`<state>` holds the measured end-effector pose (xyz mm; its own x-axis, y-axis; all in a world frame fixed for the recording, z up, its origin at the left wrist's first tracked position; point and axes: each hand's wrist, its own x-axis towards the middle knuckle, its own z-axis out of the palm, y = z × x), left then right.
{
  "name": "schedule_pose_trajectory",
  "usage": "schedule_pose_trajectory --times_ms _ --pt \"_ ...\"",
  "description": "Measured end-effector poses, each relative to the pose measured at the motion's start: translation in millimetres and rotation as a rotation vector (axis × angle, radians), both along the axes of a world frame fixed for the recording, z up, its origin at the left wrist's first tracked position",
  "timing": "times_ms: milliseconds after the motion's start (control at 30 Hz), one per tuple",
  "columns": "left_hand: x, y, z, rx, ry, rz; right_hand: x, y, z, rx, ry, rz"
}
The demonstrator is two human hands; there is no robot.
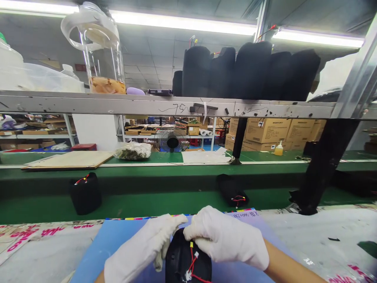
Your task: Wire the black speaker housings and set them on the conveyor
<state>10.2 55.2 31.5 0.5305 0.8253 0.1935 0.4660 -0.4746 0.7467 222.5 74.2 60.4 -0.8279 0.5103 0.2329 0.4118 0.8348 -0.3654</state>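
A black rounded piece (176, 261) with red wires and small white and yellow connectors on its face stands at the bottom middle, in front of me. My left hand (147, 247), in a white glove, curls around its upper left side, the thumb lower down. My right hand (220, 236), gloved as well, grips the top edge from the right with bent fingers. Under both hands lies a blue sheet (97, 251). The lower part of the piece runs out of the view.
Beyond the sheet, a green conveyor belt (165, 200) carries similar black pieces, one at left (85, 194) and one at right (232, 190). Overhead, a metal shelf (141, 104) holds a glass jar (103, 59) and several black cylinders (253, 72). A dark post (321, 169) stands at right.
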Motion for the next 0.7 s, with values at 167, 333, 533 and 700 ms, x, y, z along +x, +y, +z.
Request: schedule_pose_trajectory --times_ms 167,333,533,700 --pt "6 5 -6.8 0.09 0.014 -0.011 3 1 -3.4 0.185 -0.074 0.028" --pt "3 3 -16.2 0.195 0.083 -0.007 22 3 -23.7 -0.327 0.362 -0.178" --pt "7 3 -16.4 0.313 0.162 -0.029 25 3 -25.5 -0.574 0.241 -0.337" --pt "12 6 -15.5 0.338 0.177 -0.028 -10 -4 3.8 -0.425 0.061 -0.474"
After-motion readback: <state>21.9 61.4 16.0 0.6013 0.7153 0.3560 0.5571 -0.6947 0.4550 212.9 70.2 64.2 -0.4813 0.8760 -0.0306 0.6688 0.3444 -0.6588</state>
